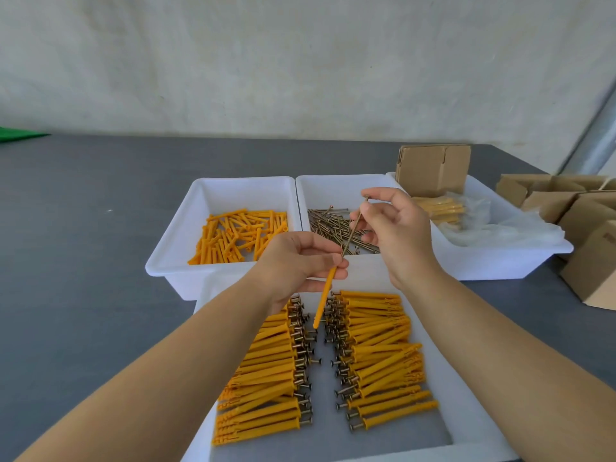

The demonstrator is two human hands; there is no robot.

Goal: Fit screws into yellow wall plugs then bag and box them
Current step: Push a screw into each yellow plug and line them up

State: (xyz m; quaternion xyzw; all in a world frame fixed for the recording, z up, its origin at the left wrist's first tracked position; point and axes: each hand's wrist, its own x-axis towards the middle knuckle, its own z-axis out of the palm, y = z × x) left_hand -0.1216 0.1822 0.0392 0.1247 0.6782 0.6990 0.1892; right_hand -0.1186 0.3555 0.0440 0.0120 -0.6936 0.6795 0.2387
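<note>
Holding: left hand pinches slim yellow plastic wall plug at 6 o'clock; right hand grips long brass-coloured screw, tip at plug mouth. Risk: skewed entry, screw slipping past into white plastic tray

i'm holding my left hand palm-up, fingertips pinching; my right hand is raised beside it, fingers pinched.

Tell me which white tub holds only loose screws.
The back middle tub, behind the right hand; the back left tub holds bare yellow plugs.
</note>
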